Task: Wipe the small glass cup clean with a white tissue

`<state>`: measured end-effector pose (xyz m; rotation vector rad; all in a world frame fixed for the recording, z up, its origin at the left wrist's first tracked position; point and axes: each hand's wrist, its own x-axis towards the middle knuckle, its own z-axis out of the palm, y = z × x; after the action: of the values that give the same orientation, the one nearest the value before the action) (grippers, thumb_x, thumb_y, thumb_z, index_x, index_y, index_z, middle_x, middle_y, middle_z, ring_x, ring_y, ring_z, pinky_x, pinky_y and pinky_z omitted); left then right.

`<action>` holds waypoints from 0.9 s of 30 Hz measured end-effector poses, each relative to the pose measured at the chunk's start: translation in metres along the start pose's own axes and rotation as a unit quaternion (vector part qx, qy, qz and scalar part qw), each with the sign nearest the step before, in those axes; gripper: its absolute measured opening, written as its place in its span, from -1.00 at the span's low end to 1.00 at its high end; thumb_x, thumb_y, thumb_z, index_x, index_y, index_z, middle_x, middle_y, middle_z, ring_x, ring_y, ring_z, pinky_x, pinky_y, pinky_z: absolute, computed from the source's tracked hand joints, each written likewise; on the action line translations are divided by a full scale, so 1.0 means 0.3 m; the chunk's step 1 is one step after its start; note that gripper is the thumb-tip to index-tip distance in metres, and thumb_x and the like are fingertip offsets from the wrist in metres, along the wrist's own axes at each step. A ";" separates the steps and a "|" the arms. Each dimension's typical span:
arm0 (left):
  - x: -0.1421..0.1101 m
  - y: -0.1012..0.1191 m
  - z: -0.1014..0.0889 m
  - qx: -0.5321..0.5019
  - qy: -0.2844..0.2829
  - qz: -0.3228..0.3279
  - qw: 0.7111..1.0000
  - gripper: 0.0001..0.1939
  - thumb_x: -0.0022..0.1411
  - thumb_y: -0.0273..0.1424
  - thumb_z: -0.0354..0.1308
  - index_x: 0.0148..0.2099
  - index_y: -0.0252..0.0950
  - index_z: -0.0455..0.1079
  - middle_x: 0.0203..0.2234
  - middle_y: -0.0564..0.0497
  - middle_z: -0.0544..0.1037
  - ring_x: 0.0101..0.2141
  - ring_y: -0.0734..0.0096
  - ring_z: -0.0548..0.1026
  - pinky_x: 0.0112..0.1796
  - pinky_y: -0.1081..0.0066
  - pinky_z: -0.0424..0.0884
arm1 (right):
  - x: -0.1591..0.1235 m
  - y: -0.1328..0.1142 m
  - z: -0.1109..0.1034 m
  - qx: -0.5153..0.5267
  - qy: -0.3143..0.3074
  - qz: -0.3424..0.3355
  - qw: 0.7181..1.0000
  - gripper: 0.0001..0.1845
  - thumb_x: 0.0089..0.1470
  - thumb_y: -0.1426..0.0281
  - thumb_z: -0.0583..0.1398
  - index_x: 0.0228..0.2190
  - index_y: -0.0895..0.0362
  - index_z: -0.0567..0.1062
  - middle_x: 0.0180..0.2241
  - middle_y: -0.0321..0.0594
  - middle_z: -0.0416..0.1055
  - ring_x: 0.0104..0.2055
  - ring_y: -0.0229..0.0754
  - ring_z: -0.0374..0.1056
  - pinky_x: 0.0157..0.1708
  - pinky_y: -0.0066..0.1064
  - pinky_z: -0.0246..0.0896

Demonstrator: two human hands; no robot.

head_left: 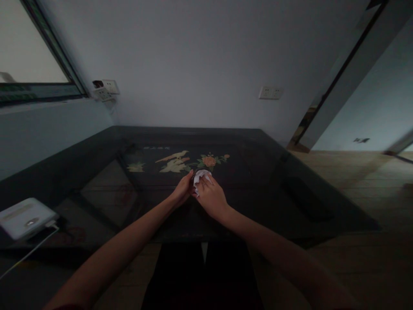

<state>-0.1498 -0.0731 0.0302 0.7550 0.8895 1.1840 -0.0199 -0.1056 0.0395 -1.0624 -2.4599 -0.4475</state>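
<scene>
"Where's our dark item (193, 175)?"
"In our left hand (183, 187), curled closed round it; our right hand (211, 196) pinches white paper (202, 174) against it. Painted flower (209, 161) at one o'clock."
"The step?"
"Wiping, we'd judge; the next stroke calls for a steady left hold."

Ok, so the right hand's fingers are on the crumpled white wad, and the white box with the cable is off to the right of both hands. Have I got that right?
Not quite: the head view shows the white box with the cable off to the left of both hands. The right hand's fingers are on the crumpled white wad, as you said.
</scene>
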 end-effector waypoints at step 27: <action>0.022 0.024 -0.026 -0.042 0.031 0.056 0.997 -0.71 0.29 -0.27 0.00 -0.24 -0.38 0.44 -0.48 0.00 0.54 -0.52 0.51 0.45 -0.49 0.56 0.36 | 0.067 0.026 0.022 0.011 0.058 -0.049 0.997 -0.61 0.19 0.49 -0.02 0.01 0.40 0.33 0.01 0.12 0.39 0.15 -0.07 0.25 0.26 -0.18 -0.06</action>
<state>-0.1591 -0.0649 0.0318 0.7101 0.8521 1.3423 -0.0281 -0.0852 0.0447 -0.8845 -2.4143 -0.4970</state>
